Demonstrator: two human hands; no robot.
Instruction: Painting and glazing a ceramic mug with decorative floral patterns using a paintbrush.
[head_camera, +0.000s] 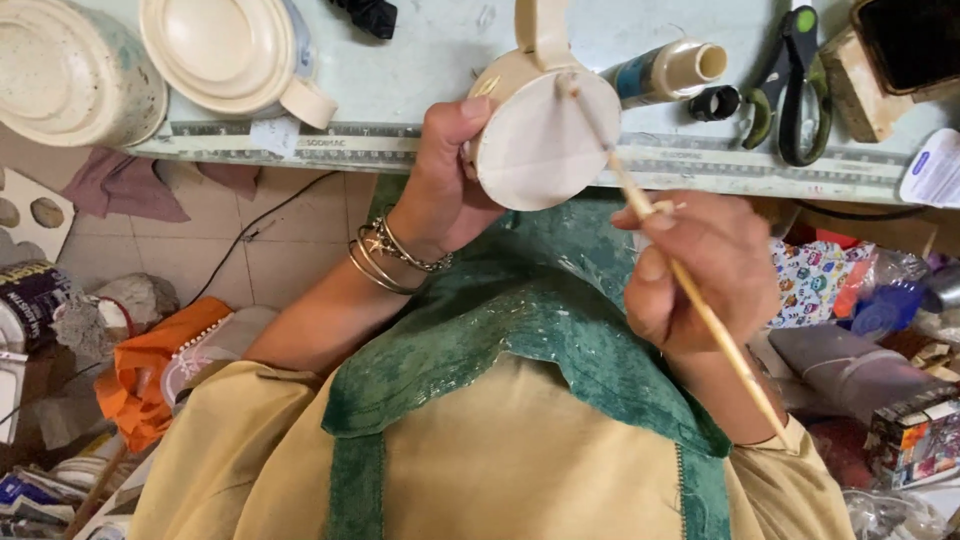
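Left fingers (470, 155) — behind the cup (540, 140)

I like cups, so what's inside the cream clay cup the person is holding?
Its inside is hidden. The cream clay cup shows only its flat round base, gripped by the left hand. The right hand touches a thin wooden stick to that base.

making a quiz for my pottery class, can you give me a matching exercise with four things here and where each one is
Things
1. cream mug
2. thin wooden stick
3. green-handled scissors
4. metal bangles

Places
A. lying on the table at the right
B. on the left wrist
C. held in the left hand, base towards the camera
D. held in the right hand, tip at the mug's base

Pairs: 1-C, 2-D, 3-A, 4-B
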